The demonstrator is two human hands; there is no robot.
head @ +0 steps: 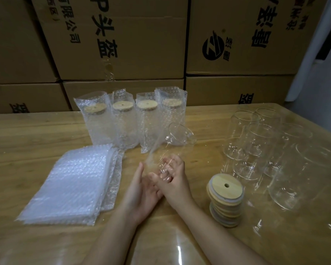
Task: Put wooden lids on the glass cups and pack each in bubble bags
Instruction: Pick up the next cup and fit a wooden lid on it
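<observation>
Two hands met over the middle of the desk (46,131) and held one glass cup (170,148) between them. The cup was tilted, with its open rim up and away from the person and its base down at the hands. The right hand (175,180) had its fingers curled round the lower part of the cup. The left hand (139,188) lay open with its palm turned toward the cup's base and its thumb up. Its fingers ran under the right hand and were partly hidden there. No lid sat on the held cup.

Behind the cup, four packed cups (120,119) stood upright in a row near the far edge of the desk. Each was in a bubble bag, with a wooden lid showing through the open top. To the left of the hands lay a flat stack of bubble bags (71,180). Just right of the right forearm stood a stack of wooden lids (225,197), the top one with a small hole in it. Farther right, a group of empty cups (252,142) stood close together without lids. Cardboard boxes (122,44) with black print were stacked behind the desk.
</observation>
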